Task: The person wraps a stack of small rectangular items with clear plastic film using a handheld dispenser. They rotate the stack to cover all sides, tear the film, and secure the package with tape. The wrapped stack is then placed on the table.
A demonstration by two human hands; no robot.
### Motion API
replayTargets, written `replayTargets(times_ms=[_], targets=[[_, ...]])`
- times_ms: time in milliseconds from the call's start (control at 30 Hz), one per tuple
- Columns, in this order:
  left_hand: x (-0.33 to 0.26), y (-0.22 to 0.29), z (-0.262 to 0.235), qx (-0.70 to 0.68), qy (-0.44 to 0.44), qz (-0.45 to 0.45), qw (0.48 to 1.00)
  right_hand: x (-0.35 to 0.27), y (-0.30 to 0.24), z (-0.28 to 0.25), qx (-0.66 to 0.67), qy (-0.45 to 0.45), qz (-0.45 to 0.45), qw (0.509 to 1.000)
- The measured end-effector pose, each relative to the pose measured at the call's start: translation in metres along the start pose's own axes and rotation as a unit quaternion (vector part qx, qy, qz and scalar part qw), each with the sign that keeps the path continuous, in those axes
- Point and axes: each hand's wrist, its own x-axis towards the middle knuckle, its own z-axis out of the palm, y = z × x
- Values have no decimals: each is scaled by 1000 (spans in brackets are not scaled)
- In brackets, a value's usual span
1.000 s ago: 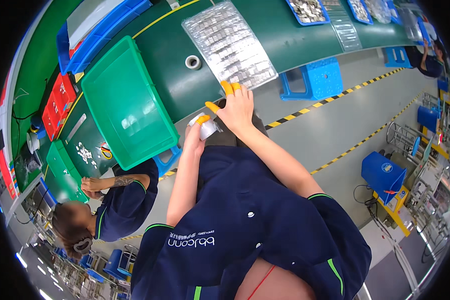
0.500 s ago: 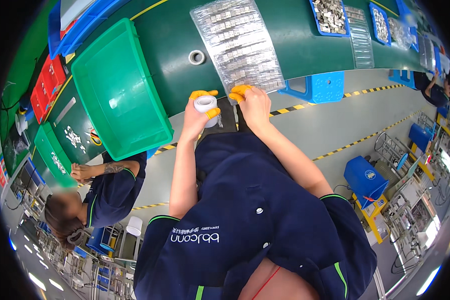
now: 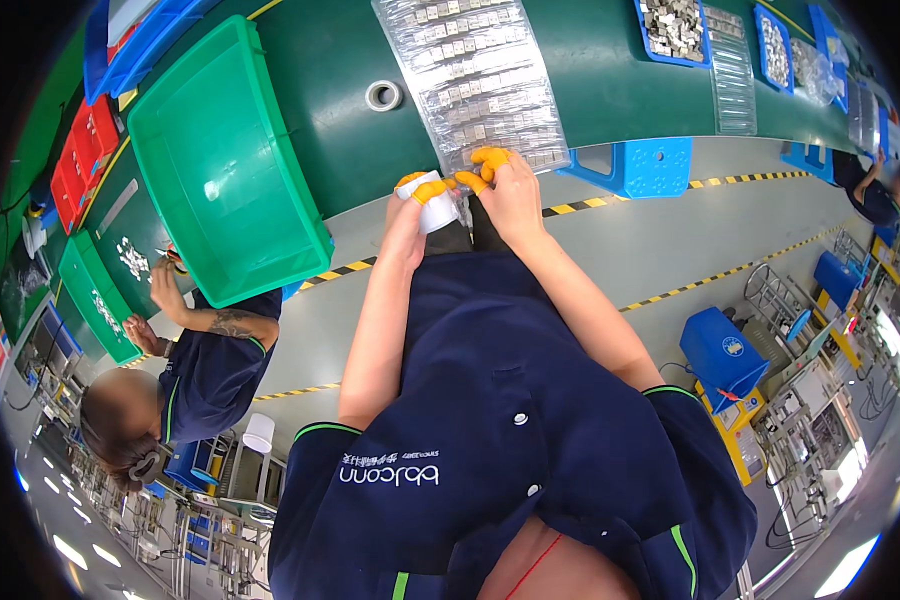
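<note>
Across the green tabletop (image 3: 350, 160), a clear plastic tray (image 3: 425, 95) is carrying silvery metal connectors (image 3: 470, 90). Nearby, the left hand (image 3: 405, 224) is holding a white cylindrical roll (image 3: 436, 213), probably weighing little, suiting a rim grip; the right hand (image 3: 513, 200) is bunching narrowly, its hold unclear.

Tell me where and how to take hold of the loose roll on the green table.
Likely best: pinch the roll by its outer wall on opposite sides, coming from above. It is short and round, its hollow core faces up, and it stands apart from both the green bin and the plastic-covered connectors, leaving its sides reachable.
</note>
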Motion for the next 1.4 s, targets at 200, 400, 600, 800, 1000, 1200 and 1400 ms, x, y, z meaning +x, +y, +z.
replayTargets(times_ms=[200, 400, 600, 800, 1000, 1200, 1400], targets=[[-3, 12, 12, 20, 30, -18, 999, -3, -27, -39, 83, -28, -37, 995], [-2, 13, 15, 19, 43, -10, 999, -20, -22, -25, 13, -44, -75, 996], [7, 12, 2, 21, 12, -39, 999, -24, -20, -24, 139, -70, 69, 985], [4, 19, 3, -19, -10, -61, 998, -20, -13, -25, 236, -35, 239, 941], [5, 13, -5, -16, -48, -34, 998, -23, -11, -17, 343, 19, 287, 894], [2, 11, -10, -132, -89, -51, 986, -21, -19, -21, 515, 36, 329, 790], [2, 8, -16, -192, -92, -57, 975, -21, -33, -25, 559, 36, 343, 754]])
